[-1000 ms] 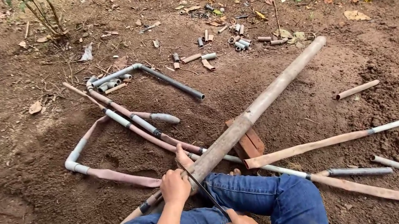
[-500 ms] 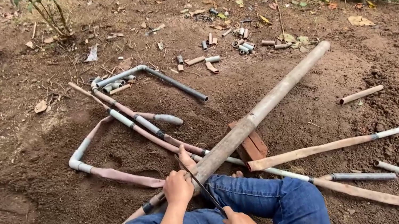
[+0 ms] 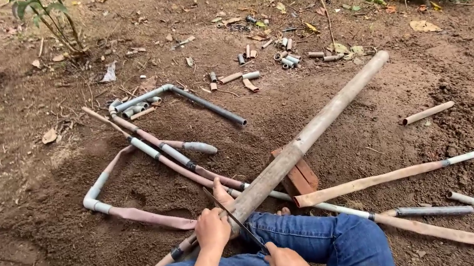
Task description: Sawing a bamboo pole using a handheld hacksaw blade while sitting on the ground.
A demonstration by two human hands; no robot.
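Down on the bare dirt ground (image 3: 22,188), across my lap, I see a long muddy pipe (image 3: 313,130) running diagonally, propped on a reddish brick (image 3: 299,177) just beyond my knees. My left hand (image 3: 213,227) has its grip clamped on that pipe near its lower stretch, thumb up against it. My right hand (image 3: 286,264) has its grip closed on the handle end of a thin dark saw blade (image 3: 232,217), which lies slantwise on the pipe beside my left hand. Bent grey pipe pieces (image 3: 144,152) lie just beyond, and short pipe offcuts (image 3: 282,60) sit well apart, farther up the ground.
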